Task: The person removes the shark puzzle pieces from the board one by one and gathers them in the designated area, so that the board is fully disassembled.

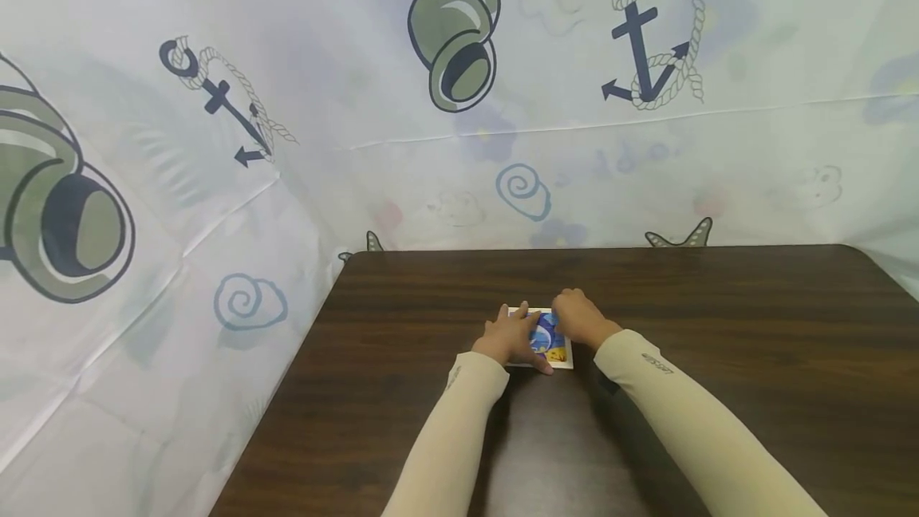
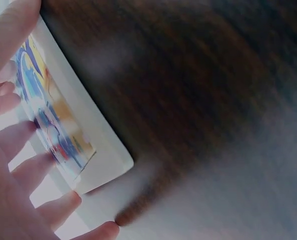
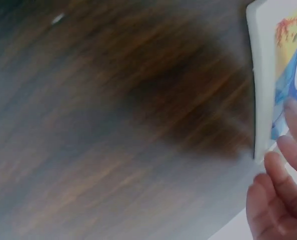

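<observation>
A small flat picture board with a white border and a blue, purple and yellow picture lies on the table. My left hand rests across its left part, fingers spread, with the thumb near the front edge. In the left wrist view the fingertips touch or hover along the board's side. My right hand is at the far right corner, its fingers bent. The right wrist view shows its thumb and fingers close over the picture's corner; whether they pinch anything is hidden.
The dark wood-grain table extends around the board on all sides. Behind it and to the left hangs a pale cloth printed with shells and anchors. Light sleeves cover both forearms.
</observation>
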### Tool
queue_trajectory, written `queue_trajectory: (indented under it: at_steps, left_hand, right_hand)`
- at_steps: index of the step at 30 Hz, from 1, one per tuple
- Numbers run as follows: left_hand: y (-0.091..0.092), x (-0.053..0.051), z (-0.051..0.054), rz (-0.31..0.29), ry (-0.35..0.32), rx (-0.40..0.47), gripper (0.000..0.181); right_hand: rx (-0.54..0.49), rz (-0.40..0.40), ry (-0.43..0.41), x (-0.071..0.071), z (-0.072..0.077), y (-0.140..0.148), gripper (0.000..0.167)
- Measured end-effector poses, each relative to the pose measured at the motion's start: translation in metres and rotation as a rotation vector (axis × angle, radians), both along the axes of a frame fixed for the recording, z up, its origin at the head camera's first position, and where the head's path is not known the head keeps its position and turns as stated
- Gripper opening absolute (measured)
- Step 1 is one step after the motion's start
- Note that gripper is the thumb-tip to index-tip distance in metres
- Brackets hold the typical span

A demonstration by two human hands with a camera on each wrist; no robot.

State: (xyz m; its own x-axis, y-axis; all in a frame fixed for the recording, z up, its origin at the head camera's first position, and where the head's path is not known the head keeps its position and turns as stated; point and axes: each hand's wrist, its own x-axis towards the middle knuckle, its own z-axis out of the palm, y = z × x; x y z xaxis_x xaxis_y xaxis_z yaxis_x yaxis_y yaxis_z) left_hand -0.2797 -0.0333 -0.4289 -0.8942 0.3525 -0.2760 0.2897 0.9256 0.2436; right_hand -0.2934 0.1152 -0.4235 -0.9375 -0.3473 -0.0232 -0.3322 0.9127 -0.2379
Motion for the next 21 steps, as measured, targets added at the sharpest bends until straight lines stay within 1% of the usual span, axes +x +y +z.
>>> queue_trajectory:
  at_steps: [4,5,7,9,13,17,19,21]
  left_hand:
    - [0.003,0.000,-0.002,0.009,-0.013,0.005,0.096]
    - [0.004,0.000,-0.002,0.007,-0.008,0.003,0.095]
    - [0.005,0.000,-0.001,-0.004,0.005,-0.005,0.094]
    - [0.007,0.001,0.000,-0.029,0.019,-0.017,0.092]
    - [0.010,0.000,0.001,-0.078,0.069,-0.054,0.079]
    - [0.014,-0.001,0.000,-0.075,0.152,-0.099,0.067]
    - [0.016,-0.001,-0.001,-0.072,0.193,-0.122,0.065]
    - [0.018,0.000,-0.001,-0.084,0.231,-0.155,0.064]
  right_hand:
    - [-0.050,-0.101,-0.051,-0.002,-0.003,0.007,0.028]
    - [-0.066,-0.116,-0.052,-0.002,-0.004,0.009,0.029]
    - [-0.095,-0.123,-0.039,-0.003,-0.006,0.013,0.030]
    - [-0.113,-0.114,-0.022,-0.002,-0.008,0.015,0.030]
    - [-0.118,-0.072,0.008,-0.003,-0.009,0.019,0.027]
    - [-0.117,-0.035,0.026,-0.003,-0.008,0.020,0.025]
    - [-0.113,-0.017,0.037,-0.003,-0.007,0.019,0.024]
    - [-0.103,0.003,0.053,-0.003,-0.007,0.019,0.022]
